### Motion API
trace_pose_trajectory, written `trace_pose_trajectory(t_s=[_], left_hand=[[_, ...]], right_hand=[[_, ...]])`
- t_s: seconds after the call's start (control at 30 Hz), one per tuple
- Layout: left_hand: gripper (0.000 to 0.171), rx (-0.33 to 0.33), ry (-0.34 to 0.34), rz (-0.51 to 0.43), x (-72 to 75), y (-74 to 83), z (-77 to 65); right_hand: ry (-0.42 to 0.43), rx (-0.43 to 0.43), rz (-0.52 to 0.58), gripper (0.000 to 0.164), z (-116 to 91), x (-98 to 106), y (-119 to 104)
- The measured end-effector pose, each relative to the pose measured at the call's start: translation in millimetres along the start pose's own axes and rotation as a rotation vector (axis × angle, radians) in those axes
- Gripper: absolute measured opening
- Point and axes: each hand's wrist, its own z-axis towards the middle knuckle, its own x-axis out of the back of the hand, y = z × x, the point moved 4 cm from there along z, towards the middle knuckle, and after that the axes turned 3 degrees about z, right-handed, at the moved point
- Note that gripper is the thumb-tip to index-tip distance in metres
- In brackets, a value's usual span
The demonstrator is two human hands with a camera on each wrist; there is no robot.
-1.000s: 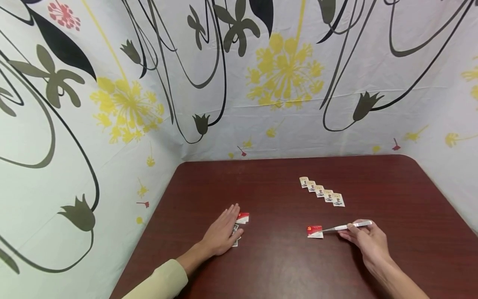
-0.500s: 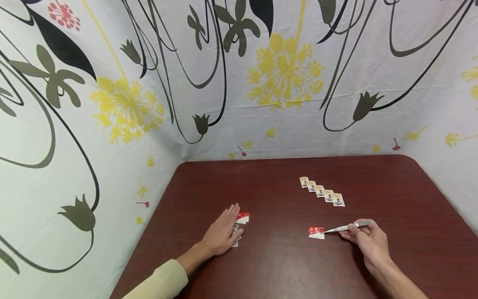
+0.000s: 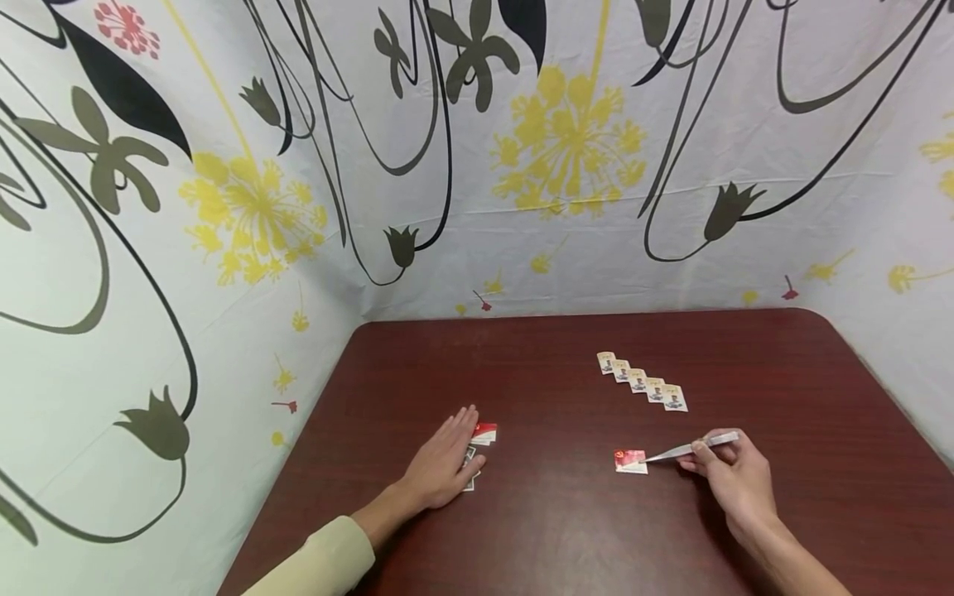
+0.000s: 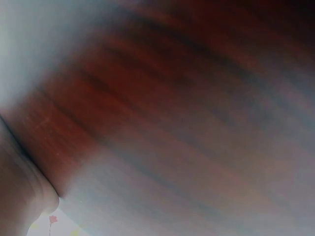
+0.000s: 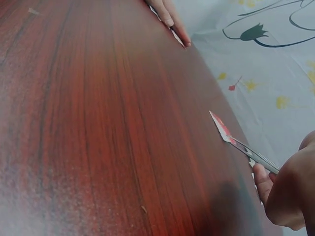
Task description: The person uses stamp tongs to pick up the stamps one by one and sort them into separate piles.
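My right hand (image 3: 738, 476) pinches a pair of silver tweezers (image 3: 681, 451) between thumb and fingers. At their tips is a small red-and-white stamp (image 3: 626, 458) with a yellow emblem; in the right wrist view the stamp (image 5: 221, 129) tilts up, close over the table. My left hand (image 3: 443, 463) lies flat with straight fingers over several small stamps. A red-and-white stamp (image 3: 486, 434) peeks out past its fingers, and dark-framed stamp edges (image 3: 469, 484) show beside its thumb; the rest is hidden under the palm. The left wrist view catches only a blurred part of the hand (image 4: 24, 191).
Several cream stamps (image 3: 637, 381) with dark figures lie in an overlapping diagonal row at the back right of the brown wooden table (image 3: 551, 530). A floral-patterned white cloth (image 3: 462, 190) hangs behind the table and along its left side.
The right hand has risen slightly and the tweezers slant more steeply. The stamp at their tips has shifted slightly right and changed its tilt. The left hand has stayed in place.
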Motion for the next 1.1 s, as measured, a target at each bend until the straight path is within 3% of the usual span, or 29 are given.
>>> trace_pose_trajectory(t_s=[0.17,0.57,0.7,0.87,1.1], left_hand=[[0.077,0.000,-0.007,0.003,1.1,0.5,-0.1],[0.077,-0.005,0.009,0.007,1.8,0.5,0.2],[0.077,0.000,0.003,0.006,2.8,0.5,0.7],[0.078,0.017,-0.022,-0.003,2.3,-0.3,0.8],[0.077,0.028,-0.042,0.006,-0.5,-1.4,0.7]], right_hand=[[0.021,-0.002,-0.107,0.017,-1,-1,-2],[0.075,0.000,-0.149,0.016,-4,2,-6],[0.081,0.014,-0.114,0.017,-1,3,-6],[0.109,0.041,0.014,0.018,0,1,-10],[0.142,0.127,0.159,0.017,-3,-21,-25]])
